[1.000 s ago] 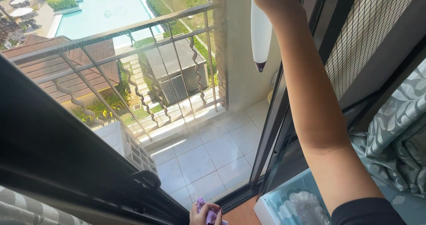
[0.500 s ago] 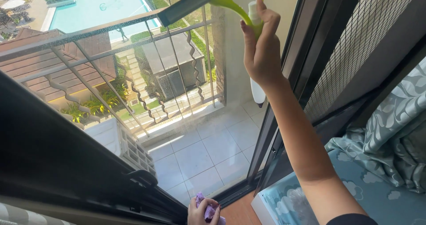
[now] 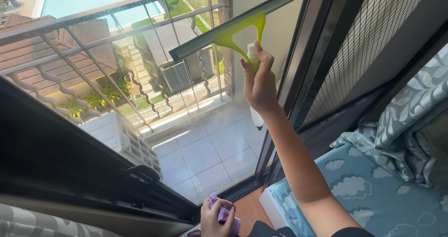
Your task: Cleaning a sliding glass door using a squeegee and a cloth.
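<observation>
Upper centre, the right hand (image 3: pixel 259 82) grips the light, stiff green squeegee (image 3: pixel 233 24) by its handle; the left hand (image 3: pixel 215 217) clutches a soft purple cloth (image 3: pixel 225 213).

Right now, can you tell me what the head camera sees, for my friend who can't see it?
A person's right hand holds a green squeegee up against a window pane, with a balcony railing and a pool outside. The left hand holds a purple cloth low down near the frame.

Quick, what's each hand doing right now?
Left hand: closed on a purple cloth.
Right hand: closed on a green squeegee, raised at the window glass.
</observation>
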